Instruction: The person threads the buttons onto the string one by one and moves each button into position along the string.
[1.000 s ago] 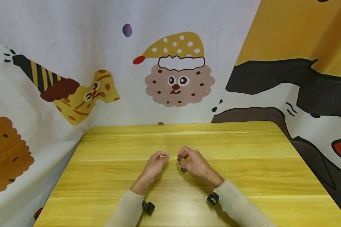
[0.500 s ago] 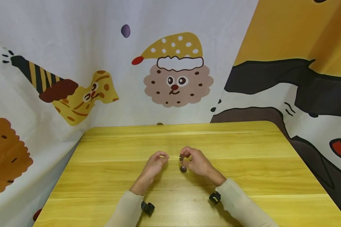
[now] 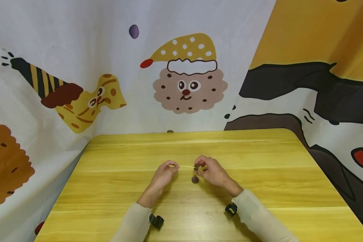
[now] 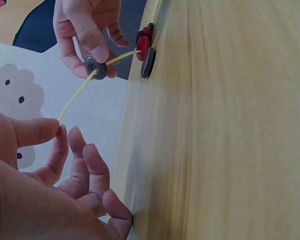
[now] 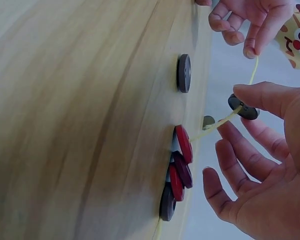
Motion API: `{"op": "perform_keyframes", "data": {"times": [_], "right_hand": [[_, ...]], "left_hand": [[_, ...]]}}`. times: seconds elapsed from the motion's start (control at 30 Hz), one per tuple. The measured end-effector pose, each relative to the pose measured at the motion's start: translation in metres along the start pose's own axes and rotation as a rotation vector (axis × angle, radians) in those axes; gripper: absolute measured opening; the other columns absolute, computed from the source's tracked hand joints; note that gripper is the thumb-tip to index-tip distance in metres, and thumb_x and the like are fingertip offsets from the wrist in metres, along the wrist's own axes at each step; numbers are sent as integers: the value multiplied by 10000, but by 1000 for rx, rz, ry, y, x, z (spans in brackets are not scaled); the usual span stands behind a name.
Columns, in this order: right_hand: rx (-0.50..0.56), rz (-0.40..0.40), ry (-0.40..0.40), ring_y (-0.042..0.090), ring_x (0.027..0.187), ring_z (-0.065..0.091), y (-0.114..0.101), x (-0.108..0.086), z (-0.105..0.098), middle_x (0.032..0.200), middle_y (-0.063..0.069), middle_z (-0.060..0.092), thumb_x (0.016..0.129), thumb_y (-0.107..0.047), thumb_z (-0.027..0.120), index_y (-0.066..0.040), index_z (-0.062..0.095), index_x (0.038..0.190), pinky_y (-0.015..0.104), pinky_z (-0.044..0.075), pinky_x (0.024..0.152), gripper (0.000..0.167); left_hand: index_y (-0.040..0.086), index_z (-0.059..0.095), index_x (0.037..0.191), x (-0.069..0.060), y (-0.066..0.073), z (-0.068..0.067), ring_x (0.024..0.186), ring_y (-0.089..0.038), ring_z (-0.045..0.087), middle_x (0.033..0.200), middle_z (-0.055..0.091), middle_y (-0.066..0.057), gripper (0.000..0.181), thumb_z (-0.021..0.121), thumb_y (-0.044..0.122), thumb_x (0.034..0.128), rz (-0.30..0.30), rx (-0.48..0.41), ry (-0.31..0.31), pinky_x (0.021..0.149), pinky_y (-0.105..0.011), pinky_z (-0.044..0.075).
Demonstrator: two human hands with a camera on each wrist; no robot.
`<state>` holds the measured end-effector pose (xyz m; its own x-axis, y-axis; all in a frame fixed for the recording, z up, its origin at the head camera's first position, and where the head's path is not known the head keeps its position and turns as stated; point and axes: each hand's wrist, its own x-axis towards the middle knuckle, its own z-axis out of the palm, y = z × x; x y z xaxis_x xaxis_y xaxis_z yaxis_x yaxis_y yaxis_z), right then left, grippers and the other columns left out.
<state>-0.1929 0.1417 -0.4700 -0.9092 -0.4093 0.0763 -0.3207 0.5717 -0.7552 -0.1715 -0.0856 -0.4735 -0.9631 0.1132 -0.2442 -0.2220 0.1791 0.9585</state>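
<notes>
A yellow cord (image 3: 186,166) runs between the two hands. My left hand (image 3: 164,174) pinches it between thumb and index finger, the other fingers loosely bent. My right hand (image 3: 212,172) pinches a dark button (image 5: 243,106) by its edge, and the cord passes through it. Further along the cord, a red button (image 5: 183,144), a dark red button (image 5: 183,170) and others stand on edge in a row at the table, seen in the right wrist view. A separate dark button (image 3: 195,179) lies on the table below the right fingertips.
The wooden table (image 3: 115,191) spans the lower part of the head view. A patterned cloth (image 3: 139,101) hangs behind it. The cord's tail (image 3: 236,179) lies to the right of the right hand. Each wrist wears a small black camera (image 3: 156,221).
My right hand has moved slightly right with the pinched button, so a longer stretch of cord shows between the hands. The left hand has barely moved. The button on the table is less covered.
</notes>
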Motion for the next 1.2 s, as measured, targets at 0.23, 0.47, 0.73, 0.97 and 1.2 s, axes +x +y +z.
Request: {"op": "perform_keyframes", "data": {"times": [0.23,0.47,0.73,0.97,1.2], "right_hand": [[-10,-21,-18,267,984,570,5,-1,-5,999,0,673,850,-34,758,-101,660,1025,440,521,845,211],[-14,-31,-40,289,1012,570,9,-3,-7,1012,38,661,840,-31,768,-88,677,1003,457,519,860,196],[-41,-54,-6,329,1046,527,12,-6,-9,1012,61,651,807,-7,789,-95,692,981,487,497,867,217],[-112,20,15,293,1014,492,14,-7,-11,976,16,650,781,-82,833,-164,707,961,540,293,886,234],[-141,48,-4,269,976,493,19,-6,-11,965,-7,668,781,-108,838,-178,713,973,472,285,820,240]], "left_hand": [[11,625,1139,2,-1,-2,996,-309,567,1039,606,-137,267,561,235,1009,6,-4,0,869,-424,459],[17,623,1138,2,-2,-3,994,-305,562,1053,598,-143,271,558,248,1011,14,2,-11,856,-421,456],[18,622,1140,0,-1,-3,1004,-307,562,1070,601,-150,278,560,257,1011,13,2,-12,877,-441,456],[31,632,1124,-1,-2,-4,1021,-305,565,1081,604,-157,265,566,259,1007,18,0,-10,913,-462,455],[9,627,1138,-1,-1,-4,1028,-309,564,1063,607,-135,288,567,258,1008,27,-4,-11,920,-463,454]]}}
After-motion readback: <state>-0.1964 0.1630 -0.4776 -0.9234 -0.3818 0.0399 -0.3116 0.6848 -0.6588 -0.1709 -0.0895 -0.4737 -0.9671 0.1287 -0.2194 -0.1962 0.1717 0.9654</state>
